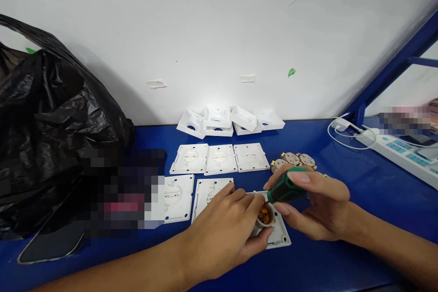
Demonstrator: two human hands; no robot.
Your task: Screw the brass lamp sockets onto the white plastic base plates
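My right hand (311,205) is closed round the green-and-black handle of a screwdriver (287,185). Its shaft tilts down toward a round lamp socket (265,215) with copper-coloured metal inside; whether the tip touches a screw is hidden. My left hand (232,219) grips this socket at its side, fingers curled over the rim. Under the socket lies a white square plate (282,232), partly covered by both hands. Just beyond my right hand sit several beige round socket parts (292,159) with brass-coloured tabs.
More white square plates (221,159) lie in rows on the blue table (342,255). White box-shaped covers (244,118) are piled against the wall. A black plastic bag (51,114) and a phone (51,242) occupy the left; a power strip (404,150) with white cables runs along the right.
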